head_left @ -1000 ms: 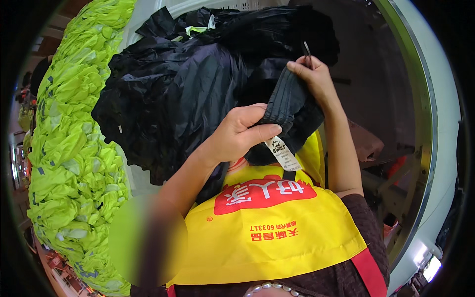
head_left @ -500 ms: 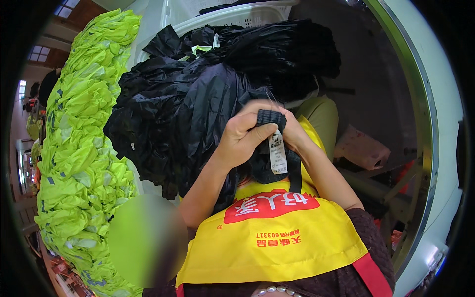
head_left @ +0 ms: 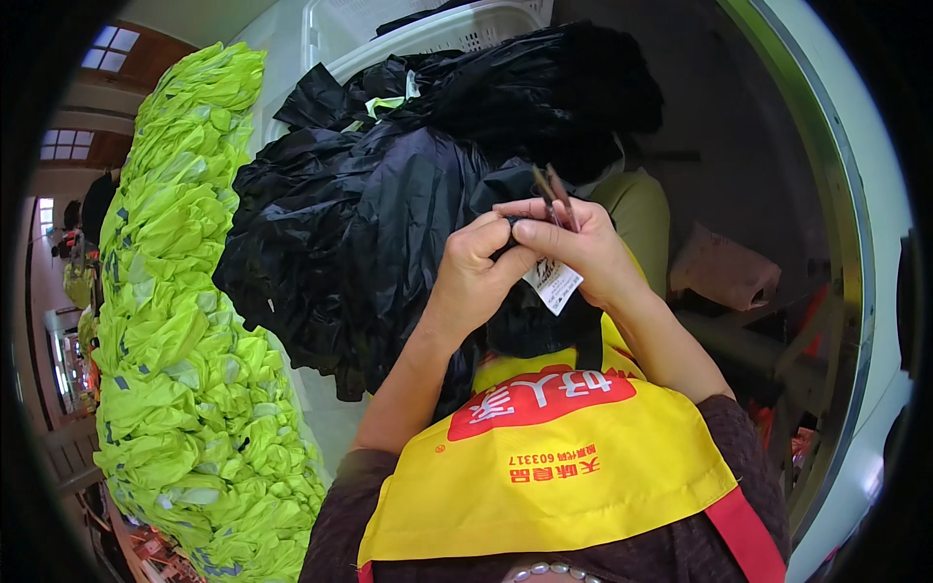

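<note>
Both hands meet over my lap at the edge of a black garment (head_left: pixel 389 223) with a thin, shiny fabric. My left hand (head_left: pixel 471 277) is closed on that edge, thumb on top. My right hand (head_left: pixel 598 253) pinches the same spot between thumb and forefinger. Out of its fingers stick two narrow, dark blades of what look like thread snips (head_left: pixel 554 189), pointing away from me; their grip is hidden in the hand. A white printed label (head_left: pixel 557 287) hangs from the garment below the fingers. The pinched part is mostly covered.
Neon yellow-green garments (head_left: pixel 180 340) are heaped in a long row on the left. Behind the black pile stands a white plastic basket (head_left: pixel 466 34). A pale table edge (head_left: pixel 826 146) curves along the right. I wear a yellow apron (head_left: pixel 554 486).
My right hand has come round to the front of the garment edge, and the snips' blades now show clearly. The ribbed edge is now covered by the fingers, and the label has tilted.
</note>
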`<state>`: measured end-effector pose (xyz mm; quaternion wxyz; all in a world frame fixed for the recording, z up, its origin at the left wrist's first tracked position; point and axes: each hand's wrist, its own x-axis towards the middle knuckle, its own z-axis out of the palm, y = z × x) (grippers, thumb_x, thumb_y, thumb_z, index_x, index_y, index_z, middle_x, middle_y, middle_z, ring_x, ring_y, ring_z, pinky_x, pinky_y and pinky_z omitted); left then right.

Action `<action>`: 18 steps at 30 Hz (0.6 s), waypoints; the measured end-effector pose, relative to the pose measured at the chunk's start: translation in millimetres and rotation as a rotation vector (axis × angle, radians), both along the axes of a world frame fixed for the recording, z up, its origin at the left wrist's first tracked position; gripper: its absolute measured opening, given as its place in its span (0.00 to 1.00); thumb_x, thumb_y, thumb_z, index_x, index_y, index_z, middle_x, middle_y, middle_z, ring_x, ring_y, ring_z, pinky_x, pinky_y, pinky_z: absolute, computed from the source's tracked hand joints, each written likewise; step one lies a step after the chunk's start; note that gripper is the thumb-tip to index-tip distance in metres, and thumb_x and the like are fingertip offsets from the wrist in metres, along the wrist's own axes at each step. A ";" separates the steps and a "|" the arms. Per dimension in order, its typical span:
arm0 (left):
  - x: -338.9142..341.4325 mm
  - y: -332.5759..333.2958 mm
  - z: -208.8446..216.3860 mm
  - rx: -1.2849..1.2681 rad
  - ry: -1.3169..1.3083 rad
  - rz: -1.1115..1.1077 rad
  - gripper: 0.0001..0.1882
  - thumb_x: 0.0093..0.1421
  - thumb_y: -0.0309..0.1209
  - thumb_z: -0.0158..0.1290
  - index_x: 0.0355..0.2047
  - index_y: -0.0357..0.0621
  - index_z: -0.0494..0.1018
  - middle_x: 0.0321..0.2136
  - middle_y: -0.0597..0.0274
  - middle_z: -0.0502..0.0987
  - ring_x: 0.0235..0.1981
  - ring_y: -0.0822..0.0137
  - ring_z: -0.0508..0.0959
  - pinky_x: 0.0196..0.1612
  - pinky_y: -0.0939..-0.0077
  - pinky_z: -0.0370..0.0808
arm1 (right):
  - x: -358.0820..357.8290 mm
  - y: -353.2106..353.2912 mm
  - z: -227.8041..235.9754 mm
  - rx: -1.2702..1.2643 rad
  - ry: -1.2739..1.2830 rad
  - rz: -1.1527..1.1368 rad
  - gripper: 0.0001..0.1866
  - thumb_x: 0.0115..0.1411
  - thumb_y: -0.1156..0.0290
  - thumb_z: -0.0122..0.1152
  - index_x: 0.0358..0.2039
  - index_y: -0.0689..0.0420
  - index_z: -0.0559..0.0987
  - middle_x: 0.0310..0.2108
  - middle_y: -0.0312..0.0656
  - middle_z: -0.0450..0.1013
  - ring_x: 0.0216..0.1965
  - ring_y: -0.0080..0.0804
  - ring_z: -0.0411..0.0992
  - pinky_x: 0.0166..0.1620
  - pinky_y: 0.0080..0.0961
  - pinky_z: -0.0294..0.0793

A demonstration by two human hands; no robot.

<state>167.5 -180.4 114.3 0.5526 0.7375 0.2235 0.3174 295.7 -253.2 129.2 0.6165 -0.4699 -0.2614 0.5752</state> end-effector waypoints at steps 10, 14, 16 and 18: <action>-2.4 -3.2 -1.1 -0.107 0.058 -0.013 0.08 0.51 0.24 0.57 0.23 0.33 0.69 0.19 0.63 0.65 0.20 0.75 0.65 0.23 0.80 0.63 | -11.8 -2.7 -16.5 0.207 -0.131 -0.311 0.08 0.55 0.73 0.59 0.33 0.64 0.78 0.29 0.38 0.76 0.30 0.18 0.72 0.34 0.12 0.70; -5.3 -2.2 -0.6 -0.103 0.050 -0.038 0.07 0.52 0.24 0.57 0.25 0.33 0.70 0.20 0.65 0.67 0.22 0.76 0.66 0.24 0.80 0.64 | -3.9 -5.4 0.9 0.228 -0.004 -0.345 0.08 0.55 0.73 0.59 0.34 0.62 0.79 0.30 0.37 0.76 0.27 0.15 0.70 0.30 0.10 0.68; -5.5 -2.8 2.1 -0.137 0.039 -0.026 0.07 0.52 0.24 0.57 0.26 0.33 0.70 0.21 0.65 0.68 0.22 0.76 0.67 0.25 0.81 0.64 | 7.0 -9.3 6.6 0.150 -0.080 -0.287 0.07 0.55 0.71 0.59 0.34 0.58 0.80 0.28 0.31 0.76 0.15 0.07 0.58 0.17 0.06 0.51; -8.3 -0.9 0.1 -0.145 0.053 -0.042 0.07 0.53 0.24 0.56 0.27 0.33 0.71 0.22 0.66 0.68 0.23 0.77 0.67 0.26 0.82 0.64 | 17.1 -9.8 6.5 0.139 -0.081 -0.312 0.08 0.58 0.73 0.54 0.35 0.61 0.79 0.21 0.30 0.73 0.12 0.08 0.52 0.15 0.08 0.46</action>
